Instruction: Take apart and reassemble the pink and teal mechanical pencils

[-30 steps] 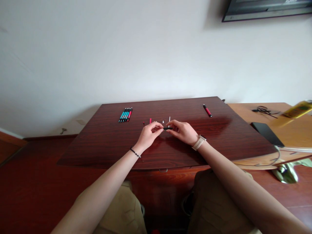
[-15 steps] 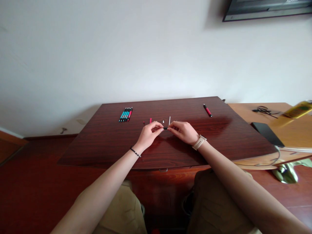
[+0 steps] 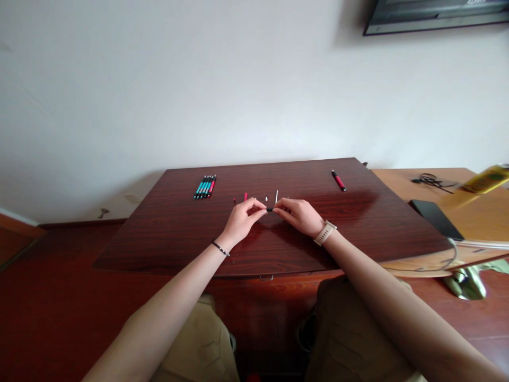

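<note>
A short black pen part (image 3: 269, 209), likely a grip sleeve, is pinched at its left end by my left hand (image 3: 243, 215) and at its right end by my right hand (image 3: 300, 215). The fingertips cover both of its ends. Just beyond the hands lie a red pen barrel (image 3: 245, 196), a small white piece (image 3: 266, 199) and a thin white refill (image 3: 277, 196). To the left of the barrel is a tiny dark red piece (image 3: 234, 201). My fingers partly hide some of these parts.
Several teal and red pens (image 3: 205, 187) lie side by side on the dark table (image 3: 167, 233). One red and black pen (image 3: 339, 181) rests at the right. A wooden side table (image 3: 481, 212) holds a black cable (image 3: 431, 180), a black flat object (image 3: 436, 219) and a yellow bottle (image 3: 487, 179).
Almost nothing differs. Both hands keep their pinch on the black pen part in the same spot, and the loose parts have not moved.
</note>
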A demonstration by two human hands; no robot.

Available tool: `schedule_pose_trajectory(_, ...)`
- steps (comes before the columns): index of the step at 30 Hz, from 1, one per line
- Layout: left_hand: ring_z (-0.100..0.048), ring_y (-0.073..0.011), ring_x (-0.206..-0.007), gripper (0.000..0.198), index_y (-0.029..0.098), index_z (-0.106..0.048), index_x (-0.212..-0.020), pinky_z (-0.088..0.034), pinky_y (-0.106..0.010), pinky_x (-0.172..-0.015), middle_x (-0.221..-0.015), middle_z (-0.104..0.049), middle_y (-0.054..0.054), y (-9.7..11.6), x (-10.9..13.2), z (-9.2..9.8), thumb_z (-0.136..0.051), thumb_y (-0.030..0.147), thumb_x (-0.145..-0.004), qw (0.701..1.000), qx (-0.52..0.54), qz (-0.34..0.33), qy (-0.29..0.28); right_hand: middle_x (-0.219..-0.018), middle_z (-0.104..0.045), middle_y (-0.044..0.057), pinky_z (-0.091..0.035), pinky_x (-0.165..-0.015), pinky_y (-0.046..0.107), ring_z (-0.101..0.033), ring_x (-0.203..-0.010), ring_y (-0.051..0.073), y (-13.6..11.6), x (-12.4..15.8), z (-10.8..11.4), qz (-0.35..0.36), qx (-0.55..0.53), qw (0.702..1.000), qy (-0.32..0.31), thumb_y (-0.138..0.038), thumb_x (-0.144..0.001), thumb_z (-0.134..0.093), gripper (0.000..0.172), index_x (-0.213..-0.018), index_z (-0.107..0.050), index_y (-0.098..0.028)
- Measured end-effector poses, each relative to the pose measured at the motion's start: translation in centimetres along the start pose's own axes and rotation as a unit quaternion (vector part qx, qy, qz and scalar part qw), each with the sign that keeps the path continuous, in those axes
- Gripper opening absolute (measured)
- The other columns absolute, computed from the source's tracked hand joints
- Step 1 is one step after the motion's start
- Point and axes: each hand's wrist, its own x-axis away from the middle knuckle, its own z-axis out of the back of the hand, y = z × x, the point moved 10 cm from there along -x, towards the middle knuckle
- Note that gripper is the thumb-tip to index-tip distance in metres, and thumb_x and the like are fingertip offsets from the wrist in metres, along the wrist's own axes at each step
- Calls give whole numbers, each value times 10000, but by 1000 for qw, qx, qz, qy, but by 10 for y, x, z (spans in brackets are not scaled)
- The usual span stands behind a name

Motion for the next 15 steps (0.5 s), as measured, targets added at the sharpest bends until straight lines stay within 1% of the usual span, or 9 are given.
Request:
schedule_pose_trajectory(3, -718, -208, -927, 182, 205, -739, -972, -553, -345, -878, -989, -765, -48, 2, 0, 0, -741, 386, -960, 1000, 2, 0, -4, -823, -741, 29, -427, -663, 286, -636, -671, 178, -1, -1, -3, -2, 1, 1000, -15, -447, -1100, -552, 296, -962, -701, -231)
schedule_pose_trajectory(5, -721, -207, -936, 169, 206, -734, -980, -553, -343, -884, -995, -765, -49, 3, 0, -1, -742, 373, -959, 1000, 9, 3, -3, -865, -750, 38, -453, -692, 292, -665, -725, 192, 0, -1, -1, -1, -2, 1000, -9, -434, -1104, -542, 283, -986, -705, -234)
schedule_pose_trajectory(6, -723, -208, -946, 161, 206, -731, -988, -554, -341, -888, -1005, -764, -51, 2, 0, 0, -742, 364, -958, 1000, 15, 5, 3, -918, -758, 48, -475, -729, 299, -685, -783, 203, 1, -1, 3, 1, -3, 1000, 6, -414, -1106, -533, 264, -1023, -710, -237)
schedule_pose_trajectory(8, -726, -209, -970, 151, 203, -727, -1000, -557, -337, -893, -1029, -762, -60, 0, -1, 3, -746, 344, -950, 999, 27, 7, 21, -1055, -755, 77, -516, -833, 324, -706, -925, 230, 7, -1, 14, -1, 4, 999, 53, -353, -1109, -502, 239, -1139, -712, -241)
schedule_pose_trajectory(10, -727, -212, -982, 152, 194, -722, -991, -563, -337, -896, -1039, -758, -70, -4, -1, 8, -761, 328, -931, 998, 42, 12, 42, -1163, -727, 109, -535, -945, 367, -696, -1046, 257, 20, 1, 24, -14, 29, 995, 99, -269, -1096, -466, 283, -1253, -699, -235)
schedule_pose_trajectory(11, -729, -212, -982, 158, 189, -718, -985, -569, -339, -899, -1038, -756, -73, -6, -1, 10, -768, 325, -921, 997, 53, 16, 50, -1196, -715, 123, -536, -993, 393, -687, -1089, 270, 28, 2, 26, -25, 49, 992, 109, -227, -1081, -454, 322, -1296, -693, -226)
schedule_pose_trajectory(13, -739, -214, -975, 176, 180, -706, -980, -582, -349, -909, -1020, -755, -77, -11, -1, 12, -768, 331, -915, 995, 81, 30, 56, -1266, -702, 147, -516, -1085, 449, -664, -1184, 298, 47, 4, 22, -49, 96, 990, 93, -159, -1042, -450, 402, -1365, -684, -203)
schedule_pose_trajectory(15, -758, -219, -972, 189, 173, -690, -990, -592, -363, -922, -1001, -762, -81, -16, -1, 10, -751, 342, -930, 991, 112, 49, 49, -1389, -675, 169, -478, -1161, 486, -625, -1299, 319, 63, 5, 12, -69, 137, 987, 49, -116, -1015, -450, 479, -1441, -661, -171)
